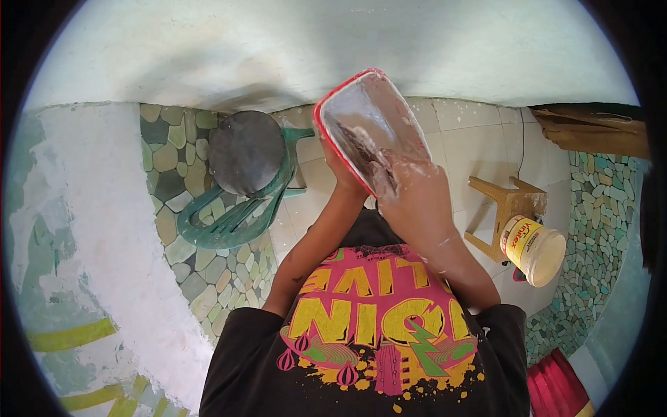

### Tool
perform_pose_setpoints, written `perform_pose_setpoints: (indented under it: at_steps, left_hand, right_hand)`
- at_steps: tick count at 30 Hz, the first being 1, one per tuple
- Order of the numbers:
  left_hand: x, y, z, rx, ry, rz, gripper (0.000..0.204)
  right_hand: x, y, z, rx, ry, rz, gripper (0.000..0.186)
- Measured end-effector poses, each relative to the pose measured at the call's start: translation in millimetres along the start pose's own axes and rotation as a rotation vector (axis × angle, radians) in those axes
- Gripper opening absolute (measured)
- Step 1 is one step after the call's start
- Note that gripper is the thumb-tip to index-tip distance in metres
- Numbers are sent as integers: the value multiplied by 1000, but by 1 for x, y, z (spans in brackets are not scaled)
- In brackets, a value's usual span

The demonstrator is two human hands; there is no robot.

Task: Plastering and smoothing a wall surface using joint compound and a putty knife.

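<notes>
A rectangular plastic tub with a red rim is held tilted in front of my chest, its inside smeared with wet whitish-grey paste. My left hand grips it from the left and underneath, and most of its fingers are hidden behind the tub. My right hand, spotted with paste, reaches over the near edge with its fingers closed. From those fingers a narrow, paste-covered tool runs down into the tub; its exact kind is hidden by the paste.
A pale wall stands ahead. At left is a green plastic chair with a dark round lid-like disc on it. A paint bucket rests by a tan stool at right. Cardboard leans at the far right.
</notes>
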State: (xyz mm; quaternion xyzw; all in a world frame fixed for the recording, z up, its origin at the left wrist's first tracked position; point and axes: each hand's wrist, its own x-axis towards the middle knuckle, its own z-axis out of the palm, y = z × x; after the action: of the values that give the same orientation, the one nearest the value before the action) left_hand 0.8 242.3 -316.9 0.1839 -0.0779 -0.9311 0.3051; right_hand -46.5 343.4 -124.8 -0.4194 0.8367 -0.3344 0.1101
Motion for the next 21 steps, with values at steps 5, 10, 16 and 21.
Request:
perform_pose_setpoints:
  at_steps: [5, 10, 16, 21]
  left_hand:
    - [-16, 8, 25, -189, -158, -275, 68]
    - [-26, 22, 42, -120, -255, -559, 68]
    - [-11, 29, 26, 65, -270, -599, 60]
    - [-14, 62, 36, -470, 35, -957, 54]
  right_hand:
    - [1, 7, -55, -214, 11, -13, 25]
    - [2, -4, -77, 430, 26, 320, 17]
    - [28, 14, -80, -63, -22, -330, 18]
    - [62, -2, -95, -205, -374, -602, 28]
